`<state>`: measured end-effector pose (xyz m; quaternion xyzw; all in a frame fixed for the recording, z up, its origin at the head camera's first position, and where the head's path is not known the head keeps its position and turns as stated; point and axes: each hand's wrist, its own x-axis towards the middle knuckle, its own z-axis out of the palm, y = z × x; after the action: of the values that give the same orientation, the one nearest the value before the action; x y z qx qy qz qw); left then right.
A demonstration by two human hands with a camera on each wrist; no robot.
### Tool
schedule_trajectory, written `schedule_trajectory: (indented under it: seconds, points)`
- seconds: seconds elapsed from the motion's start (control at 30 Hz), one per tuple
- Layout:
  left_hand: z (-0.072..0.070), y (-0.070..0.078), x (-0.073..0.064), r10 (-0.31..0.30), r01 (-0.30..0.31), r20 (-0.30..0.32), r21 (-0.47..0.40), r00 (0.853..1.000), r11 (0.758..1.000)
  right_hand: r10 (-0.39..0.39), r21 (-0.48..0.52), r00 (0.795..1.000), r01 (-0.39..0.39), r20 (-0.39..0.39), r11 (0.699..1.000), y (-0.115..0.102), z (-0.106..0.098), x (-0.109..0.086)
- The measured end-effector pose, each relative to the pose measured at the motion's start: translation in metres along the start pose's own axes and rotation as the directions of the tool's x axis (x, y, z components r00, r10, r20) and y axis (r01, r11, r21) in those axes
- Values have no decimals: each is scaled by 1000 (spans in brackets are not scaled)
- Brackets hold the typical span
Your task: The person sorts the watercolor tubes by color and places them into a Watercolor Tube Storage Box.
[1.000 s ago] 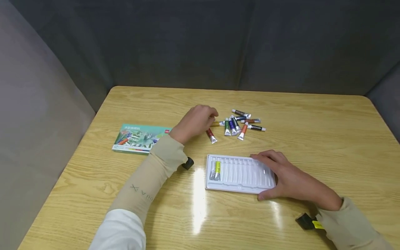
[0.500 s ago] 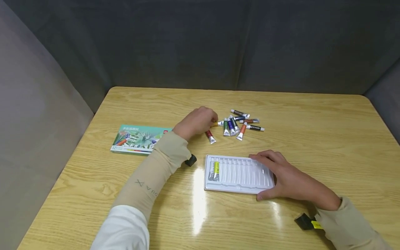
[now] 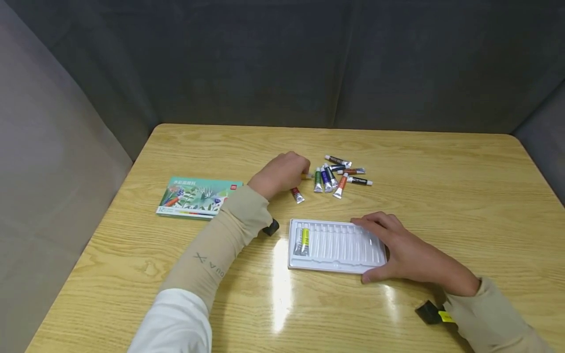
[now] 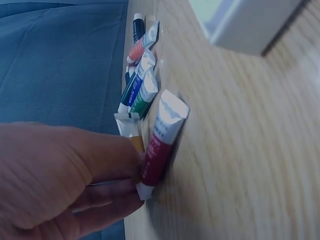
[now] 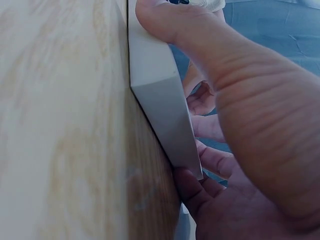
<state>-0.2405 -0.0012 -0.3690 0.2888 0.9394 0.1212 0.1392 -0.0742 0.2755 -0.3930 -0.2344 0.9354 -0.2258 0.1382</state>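
My left hand (image 3: 282, 174) is over the left side of a loose group of paint tubes. It pinches an ochre paint tube (image 4: 130, 130), whose middle and cap end are hidden behind the thumb. Right beside those fingers, a dark red paint tube (image 4: 160, 142) lies on the table, its white cap close to a fingertip. My right hand (image 3: 397, 247) grips the right end of a white plastic paint tray (image 3: 337, 266), thumb at the near edge and fingers at the far one. Two tubes fill its leftmost slots, a clear-silver tube (image 3: 298, 241) and a yellow tube (image 3: 305, 240).
Several more tubes lie right of my left hand, among them a green tube (image 3: 318, 180), an orange tube (image 3: 341, 186) and a black tube (image 3: 359, 181). A green printed paint box (image 3: 194, 196) lies at the left, partly behind my left forearm. Dark curtain (image 3: 282, 63) rises behind the table.
My left hand has lowered its fingers onto the ochre tube and shifted slightly right; less of the tube shows now. My right hand stays at the tray.
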Motion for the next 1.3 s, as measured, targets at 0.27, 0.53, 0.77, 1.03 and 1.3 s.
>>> schedule_trajectory:
  seconds: [0.27, 0.53, 0.77, 1.03, 1.3]
  points:
    - [-3, -5, -3, 109, -108, -32, 35, 994, 994, 6, 4, 1000, -6, 9, 1000, 1, -1, 2]
    - [-4, 1, -13, 249, -244, -59, 81, 967, 966, 6, -8, 1000, -6, 8, 1000, 3, -1, 4]
    - [-2, 9, -29, 380, -375, -67, 82, 922, 923, 0, -10, 1000, 0, 4, 1000, 4, -3, 3]
    - [5, 15, -46, 504, -493, -61, 141, 861, 859, -12, -8, 1000, 12, -4, 1000, 5, -2, 3]
    - [15, 21, -59, 554, -543, -51, 143, 831, 828, -21, -21, 1000, 21, -15, 1000, 6, -1, 3]
